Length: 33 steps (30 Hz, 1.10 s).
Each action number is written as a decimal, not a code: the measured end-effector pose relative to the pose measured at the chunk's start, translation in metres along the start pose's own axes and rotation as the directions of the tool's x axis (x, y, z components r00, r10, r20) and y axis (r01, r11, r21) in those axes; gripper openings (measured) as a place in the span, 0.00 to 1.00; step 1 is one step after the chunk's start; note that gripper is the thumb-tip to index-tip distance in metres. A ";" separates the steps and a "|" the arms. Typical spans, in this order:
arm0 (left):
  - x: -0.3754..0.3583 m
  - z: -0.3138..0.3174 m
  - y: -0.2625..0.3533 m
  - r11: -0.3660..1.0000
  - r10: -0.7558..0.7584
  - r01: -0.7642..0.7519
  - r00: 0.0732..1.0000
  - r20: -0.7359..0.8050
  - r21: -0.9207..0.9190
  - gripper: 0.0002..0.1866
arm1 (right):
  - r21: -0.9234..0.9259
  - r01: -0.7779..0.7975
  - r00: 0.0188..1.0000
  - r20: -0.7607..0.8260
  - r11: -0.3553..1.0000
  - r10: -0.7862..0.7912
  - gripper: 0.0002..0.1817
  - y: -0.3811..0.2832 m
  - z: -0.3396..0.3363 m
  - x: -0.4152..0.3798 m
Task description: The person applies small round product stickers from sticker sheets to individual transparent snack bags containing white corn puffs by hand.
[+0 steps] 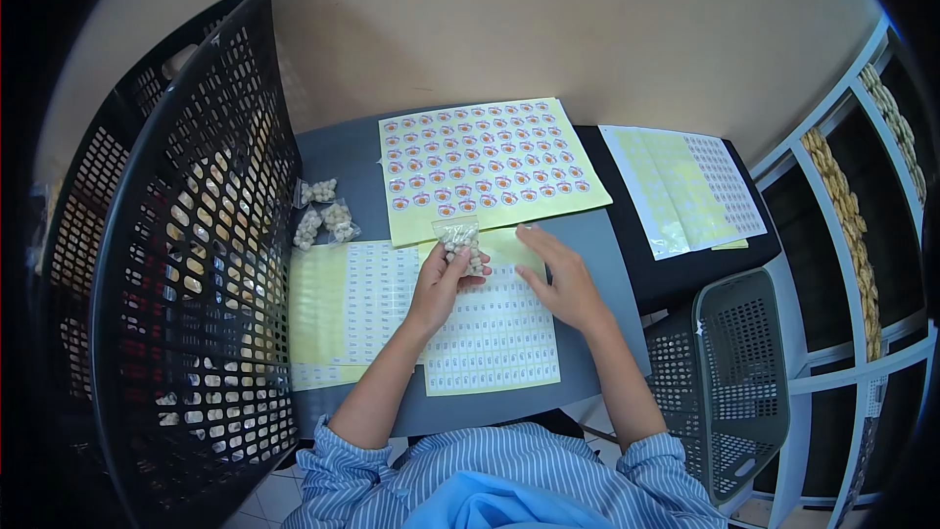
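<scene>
My left hand [446, 284] grips a small clear bag of whitish round pieces [461, 238] above the table's middle. To its right my right hand [560, 279] has its fingers apart and holds nothing, over the upper right part of a sheet of small printed labels [490, 343]. A second label sheet [377, 294] lies to the left, partly under my left forearm. Beyond my hands is a yellowish sheet of round orange-and-white stickers [480, 162]. Several similar filled bags [338, 220] rest near the table's left edge.
A large dark perforated basket [196, 235] stands at the left, with pale contents seen through its holes. More sticker sheets [685, 186] lie on a black surface at the right. Lower right are a green-grey basket [739, 372] and a white rack [822, 382].
</scene>
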<state>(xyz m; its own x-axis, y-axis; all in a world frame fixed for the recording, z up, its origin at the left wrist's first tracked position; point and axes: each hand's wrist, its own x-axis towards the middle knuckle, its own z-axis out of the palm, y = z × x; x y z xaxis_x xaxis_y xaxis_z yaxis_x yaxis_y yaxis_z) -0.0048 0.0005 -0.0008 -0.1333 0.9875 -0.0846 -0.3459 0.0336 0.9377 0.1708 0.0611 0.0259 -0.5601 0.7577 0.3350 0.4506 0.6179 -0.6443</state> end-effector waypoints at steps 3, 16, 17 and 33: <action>0.002 0.000 -0.002 1.000 -0.031 0.031 0.999 -0.028 0.007 0.15 | -0.038 0.052 0.995 0.088 0.998 -0.049 0.19 0.009 0.008 -0.010; 0.003 -0.001 -0.003 0.999 -0.043 0.042 0.998 -0.035 -0.023 0.15 | -0.088 0.017 1.000 -0.015 0.996 -0.018 0.12 0.009 0.020 -0.008; 0.004 -0.001 -0.003 0.999 -0.043 0.042 0.998 -0.034 -0.022 0.15 | -0.090 0.022 0.999 -0.023 0.996 -0.025 0.11 0.009 0.020 -0.008; 0.004 -0.002 -0.002 0.997 -0.057 0.056 0.998 -0.018 -0.046 0.14 | -0.022 -0.020 0.998 -0.064 1.000 0.018 0.08 0.009 0.022 -0.010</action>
<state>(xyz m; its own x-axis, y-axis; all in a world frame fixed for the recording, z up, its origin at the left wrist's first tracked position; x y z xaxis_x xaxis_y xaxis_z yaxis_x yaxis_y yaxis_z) -0.0061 0.0040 -0.0034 -0.1304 0.9810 -0.1436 -0.3953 0.0814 0.9149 0.1649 0.0546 0.0019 -0.5064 0.7806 0.3664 0.4766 0.6074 -0.6355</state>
